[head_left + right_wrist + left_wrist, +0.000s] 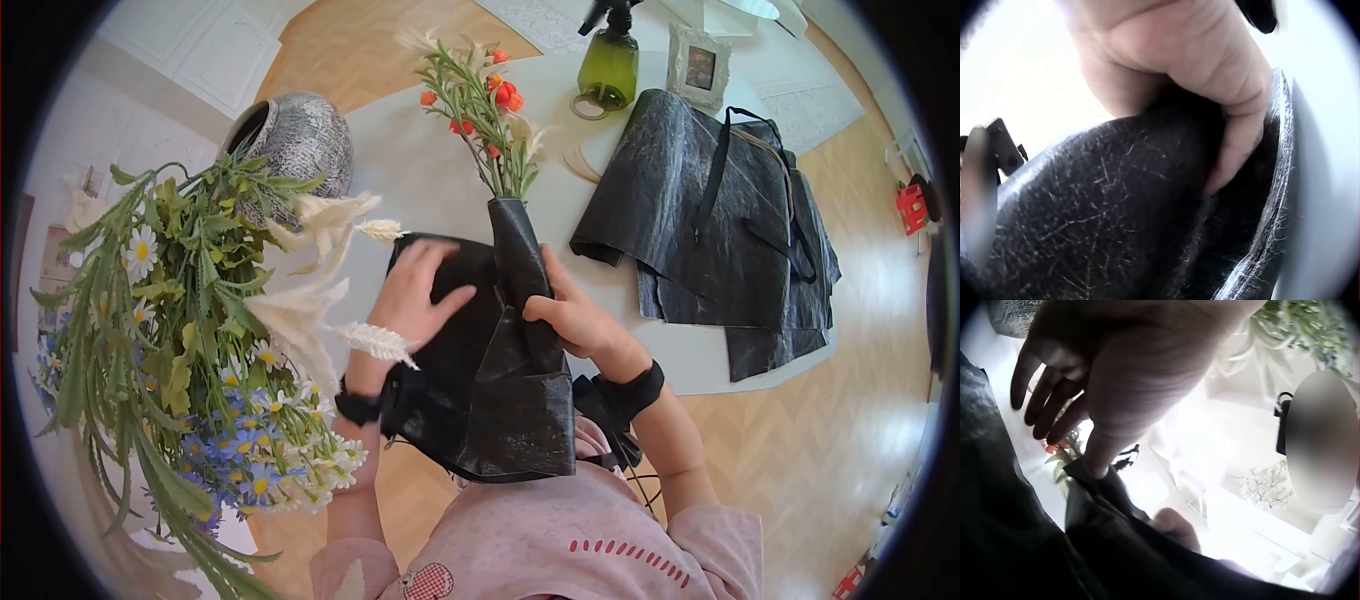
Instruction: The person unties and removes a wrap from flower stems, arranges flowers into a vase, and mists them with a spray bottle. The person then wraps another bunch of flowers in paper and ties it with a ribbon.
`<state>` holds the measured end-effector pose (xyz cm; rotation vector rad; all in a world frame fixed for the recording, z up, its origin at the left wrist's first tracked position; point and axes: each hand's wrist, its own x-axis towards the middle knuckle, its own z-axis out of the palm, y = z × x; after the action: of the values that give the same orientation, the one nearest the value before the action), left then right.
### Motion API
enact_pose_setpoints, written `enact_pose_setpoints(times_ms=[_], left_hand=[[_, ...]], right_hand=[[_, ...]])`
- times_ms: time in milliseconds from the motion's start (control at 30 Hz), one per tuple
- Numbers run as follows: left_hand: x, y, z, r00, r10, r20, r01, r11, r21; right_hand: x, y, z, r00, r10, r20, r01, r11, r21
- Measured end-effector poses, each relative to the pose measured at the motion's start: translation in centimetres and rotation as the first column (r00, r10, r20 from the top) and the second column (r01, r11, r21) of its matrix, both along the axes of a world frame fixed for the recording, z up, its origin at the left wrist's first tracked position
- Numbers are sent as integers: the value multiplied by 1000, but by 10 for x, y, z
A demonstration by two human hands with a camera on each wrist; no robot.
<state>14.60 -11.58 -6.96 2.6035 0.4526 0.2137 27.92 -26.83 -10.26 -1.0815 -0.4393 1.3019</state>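
A bunch of orange-red flowers (pixel 505 97) with green leaves and cream plumes stands out of the narrow top of a black wrapping sheet (pixel 520 400). The sheet is rolled around the stems, hiding them, and widens toward the person's lap. My right hand (pixel 583 318) grips the rolled part from the right, thumb across its front; in the right wrist view the fingers (pixel 1232 147) curl over the black sheet. My left hand (pixel 415 295) is spread over the sheet's left part, fingers loosely extended. In the left wrist view its thumb overlaps a folded edge of the sheet (pixel 1100 494).
More black sheets (pixel 690 220) with a black strap (pixel 716 180) lie on the right of the white table (pixel 395 130). Behind them stand a picture frame (pixel 697 68) and a green spray bottle (pixel 608 68). A textured grey vase (pixel 315 145) lies at left, near a large flower bunch (pixel 200 380).
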Motion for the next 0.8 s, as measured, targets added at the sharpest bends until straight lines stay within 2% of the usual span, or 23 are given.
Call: enact_pose_setpoints(times_ms=[33,133,200,267,367,433,500,533,600,633,700,733,800], left_hand=[[9,7,-3,1000,-24,-1,24,1000,2],[27,21,-9,991,-82,-101,81,997,-12],[37,26,-6,923,-172,-346,87,965,-247],[40,31,-14,930,-183,-319,128,974,-188],[36,36,-25,943,-192,-273,180,981,-67],[40,36,-25,949,-192,-251,195,981,-13],[54,43,-22,967,-249,-51,247,968,-30],[59,45,-24,968,-246,-49,245,969,-28],[68,48,-30,942,-311,-124,232,873,-430],[69,50,-32,941,-316,-124,237,873,-426],[71,54,-35,835,-386,-391,111,815,-569],[68,56,-36,830,-396,-392,119,813,-569],[56,56,-35,894,-426,-139,145,569,-810]], right_hand=[[1,-2,4,997,-3,-82,4,1000,6],[11,-10,7,992,1,-125,2,1000,27],[15,-14,10,993,-29,-116,33,999,33],[20,-16,9,993,-54,-108,59,997,44],[28,-20,8,957,-43,-288,69,994,80],[29,-18,6,954,-49,-296,67,997,49],[27,-17,8,953,-46,-300,55,998,21],[25,-16,11,958,-34,-285,39,999,11],[24,-15,10,963,-22,-267,25,1000,9],[25,-16,6,960,-6,-280,19,999,43],[25,-17,5,955,-5,-296,29,997,76],[22,-14,6,969,-39,-242,52,997,49],[19,-12,6,980,-75,-185,81,997,21]])
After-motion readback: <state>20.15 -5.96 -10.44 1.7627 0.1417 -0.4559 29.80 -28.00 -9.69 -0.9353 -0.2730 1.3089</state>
